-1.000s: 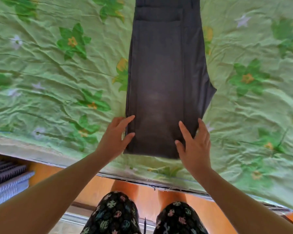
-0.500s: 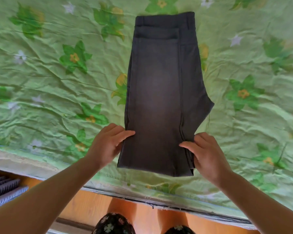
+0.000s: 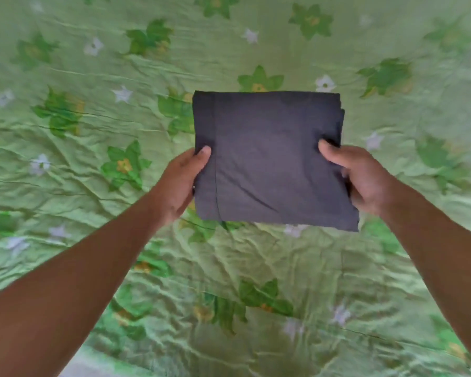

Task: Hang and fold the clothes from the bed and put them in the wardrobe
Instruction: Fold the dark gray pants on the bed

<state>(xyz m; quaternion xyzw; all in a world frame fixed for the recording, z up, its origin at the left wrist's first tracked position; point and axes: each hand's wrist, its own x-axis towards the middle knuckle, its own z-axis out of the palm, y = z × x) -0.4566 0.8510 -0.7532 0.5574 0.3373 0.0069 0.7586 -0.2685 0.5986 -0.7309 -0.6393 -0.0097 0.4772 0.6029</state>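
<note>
Dark grey folded garment (image 3: 267,159) sits btwn both hands, a roughly square packet w/ several layers stacked at its R edge and a stitched seam (image 3: 216,164) running top to bottom near its L edge. L hand (image 3: 178,183) grips the packet's L edge about halfway down: thumb (image 3: 201,154) lies flat on the top face, the other fingers go under the cloth & are hidden. R hand (image 3: 365,178) grips the R edge at much the same height, its thumb (image 3: 329,150) pressed on top and denting the cloth a little, fingers tucked underneath, out of sight. Forearms run in from the bottom corners of the view to the packet's two sides. Behind the garment on every side lies a crinkled light-green bedspread (image 3: 93,137) printed w/ dark-green flowers & small white stars; one green flower (image 3: 259,78) peeks out just past the packet's far edge, a white star (image 3: 324,83) just beyond its far R corner. Near R corner of the packet droops lower than the near L one. Can't tell if the far edge rests on the bedspread or if the whole packet is lifted clear of it.
</note>
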